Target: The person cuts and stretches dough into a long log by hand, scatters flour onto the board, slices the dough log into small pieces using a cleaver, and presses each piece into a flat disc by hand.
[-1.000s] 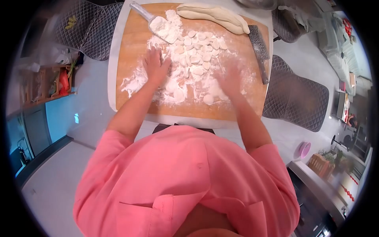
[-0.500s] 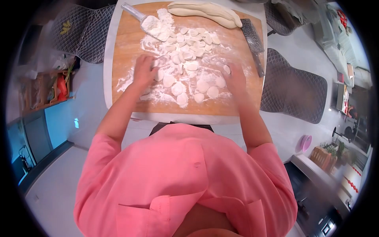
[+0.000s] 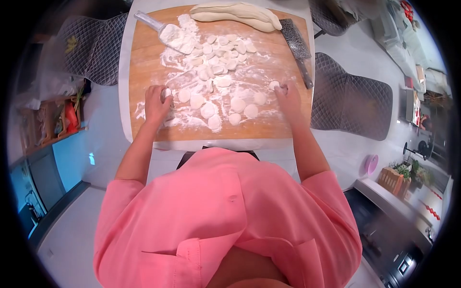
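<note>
On a floured wooden board (image 3: 144,62), my left hand (image 3: 156,104) is at the left side, its thumb and fingers curled about a small piece of dough (image 3: 166,92). My right hand (image 3: 289,100) is at the right side, with its fingertips closed at the edge of another small dough piece (image 3: 273,85). Between the hands lie several flattened dough rounds (image 3: 208,110), with more rounds (image 3: 237,105) nearer the right hand. Farther back is a heap of small floury dough pieces (image 3: 223,55).
A metal scoop (image 3: 152,23) with flour rests at the back left. A long dough roll (image 3: 235,13) lies along the far edge. The cleaver (image 3: 295,41) is at the right edge, handle toward me. Quilted chair covers (image 3: 353,96) flank the table.
My left hand has moved left and nearer me, away from the rounds, with a dough piece now showing in its fingers. My right hand stays at the right side. The view has shifted slightly.
</note>
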Motion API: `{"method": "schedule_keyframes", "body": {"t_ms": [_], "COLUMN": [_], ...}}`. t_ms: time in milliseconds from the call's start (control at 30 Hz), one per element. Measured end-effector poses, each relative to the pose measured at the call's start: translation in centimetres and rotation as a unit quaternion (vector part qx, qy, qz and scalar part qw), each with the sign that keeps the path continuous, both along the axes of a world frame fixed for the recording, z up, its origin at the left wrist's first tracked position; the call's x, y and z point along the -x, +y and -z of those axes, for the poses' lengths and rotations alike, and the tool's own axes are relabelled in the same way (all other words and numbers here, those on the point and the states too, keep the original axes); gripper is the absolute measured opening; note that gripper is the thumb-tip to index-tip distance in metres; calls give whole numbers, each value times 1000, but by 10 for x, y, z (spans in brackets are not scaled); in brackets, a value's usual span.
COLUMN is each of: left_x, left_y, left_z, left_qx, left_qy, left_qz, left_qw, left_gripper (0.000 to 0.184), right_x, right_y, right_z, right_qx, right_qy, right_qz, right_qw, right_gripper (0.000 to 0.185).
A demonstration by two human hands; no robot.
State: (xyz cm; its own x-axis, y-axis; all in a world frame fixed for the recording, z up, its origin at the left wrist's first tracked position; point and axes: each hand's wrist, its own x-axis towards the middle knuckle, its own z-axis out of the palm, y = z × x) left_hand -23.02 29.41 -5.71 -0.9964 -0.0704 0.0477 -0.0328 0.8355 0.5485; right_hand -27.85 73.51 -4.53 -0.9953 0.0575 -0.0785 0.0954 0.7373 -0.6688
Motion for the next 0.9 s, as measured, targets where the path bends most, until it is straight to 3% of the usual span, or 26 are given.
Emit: {"method": "schedule_keyframes", "body": {"t_ms": [100, 200, 267, 500, 567, 600, 667, 700, 900], "left_x": [-5, -5, -4, 1, 28, 33, 42, 45, 46], "left_y": [3, 13, 13, 1, 18, 26, 37, 38, 41], "left_z": [-3, -13, -15, -19, -14, -5, 19, 16, 6], "left_qx": [10, -3, -1, 37, 61, 62, 207, 209, 195], "left_qy": [7, 37, 13, -63, -12, -14, 14, -37, -44], "left_qz": [7, -6, -15, 50, 2, 0, -54, -56, -66], "left_qw": [1000, 999, 1000, 996, 998, 998, 977, 976, 977], "left_gripper": [37, 36, 36, 43, 61, 61, 77, 80, 78], "right_x": [-8, -2, 5, 10, 31, 36, 46, 53, 51], "right_y": [-1, -20, -22, -10, -28, -35, -45, -48, -43], "right_z": [-4, -15, -4, -8, -1, 6, 23, 25, 25], "right_qx": [17, -62, -139, -234, -209, -208, -252, -248, -258], "right_qy": [20, 65, -17, 30, 135, 134, 166, 167, 120], "right_qz": [29, -38, -35, -110, -101, -104, -121, -121, -137], "right_qw": [999, 995, 990, 966, 963, 963, 946, 946, 949], "right_gripper": [41, 41, 44, 39, 53, 53, 69, 69, 77]}}
